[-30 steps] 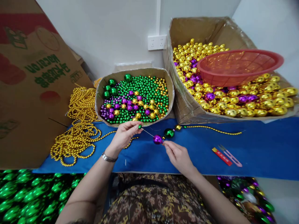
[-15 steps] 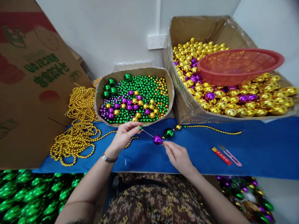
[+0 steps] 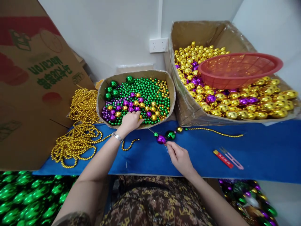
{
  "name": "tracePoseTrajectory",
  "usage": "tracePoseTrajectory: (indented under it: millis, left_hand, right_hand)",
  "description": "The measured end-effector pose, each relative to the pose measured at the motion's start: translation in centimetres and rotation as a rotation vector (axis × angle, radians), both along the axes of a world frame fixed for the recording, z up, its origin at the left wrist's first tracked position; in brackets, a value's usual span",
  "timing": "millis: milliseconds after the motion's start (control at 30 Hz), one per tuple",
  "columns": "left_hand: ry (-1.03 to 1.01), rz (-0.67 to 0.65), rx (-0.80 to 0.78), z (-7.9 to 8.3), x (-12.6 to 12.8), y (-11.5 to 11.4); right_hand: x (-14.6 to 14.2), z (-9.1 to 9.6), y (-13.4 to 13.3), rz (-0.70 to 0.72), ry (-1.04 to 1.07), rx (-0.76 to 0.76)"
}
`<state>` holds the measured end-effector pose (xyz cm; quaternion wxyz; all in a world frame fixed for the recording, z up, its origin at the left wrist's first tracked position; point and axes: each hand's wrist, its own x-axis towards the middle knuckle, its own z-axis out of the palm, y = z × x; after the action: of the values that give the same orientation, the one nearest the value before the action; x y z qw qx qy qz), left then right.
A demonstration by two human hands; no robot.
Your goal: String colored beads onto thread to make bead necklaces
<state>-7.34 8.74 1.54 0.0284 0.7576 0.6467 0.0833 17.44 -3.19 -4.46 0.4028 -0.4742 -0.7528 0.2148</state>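
My left hand (image 3: pixel 130 121) reaches over the near rim of a cardboard tub (image 3: pixel 101 94) of green, purple and gold beads, fingers curled down among the beads. A thin needle (image 3: pixel 151 131) runs from under that hand to a bead strand (image 3: pixel 211 131) on the blue table cover. The strand has a large purple bead (image 3: pixel 161 139), a green one (image 3: pixel 170 135), a small gold one, then a row of tiny gold beads trailing right. My right hand (image 3: pixel 180 156) pinches the strand's thread just below the purple bead.
A big carton (image 3: pixel 185 110) of gold and purple balls holds a red plastic basket (image 3: pixel 237 70) at the back right. Heaped gold bead strings (image 3: pixel 80 131) lie left. A red cutter and thread snips (image 3: pixel 231 157) lie right. A flattened cardboard box (image 3: pixel 28 94) leans left. Green balls (image 3: pixel 28 197) fill the floor.
My left hand has gone from holding the needle above the table forward into the bead tub. The right hand and the strand have barely moved.
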Motion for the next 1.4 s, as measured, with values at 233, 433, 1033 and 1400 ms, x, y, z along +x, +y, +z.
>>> tracePoseTrajectory:
  millis: [233, 433, 1033, 1400]
  left_hand:
    - [-0.382, 0.046, -0.003, -0.5, 0.6, 0.8]
    - [-1.705, 0.093, -0.381, -0.1, 1.0, -3.1]
    - [-1.722, -0.008, -0.391, -1.2, 3.0, -6.9]
    - [-1.842, 0.055, -0.429, -1.8, 4.0, -7.9]
  right_hand:
    - [0.3, 0.0, 0.0, -0.034, 0.000, 0.031]
    - [0.2, 0.2, 0.1, -0.046, 0.014, 0.009]
    - [-0.4, -0.8, 0.2, -0.030, -0.022, 0.041]
    - [0.5, -0.8, -0.3, -0.010, -0.058, -0.183]
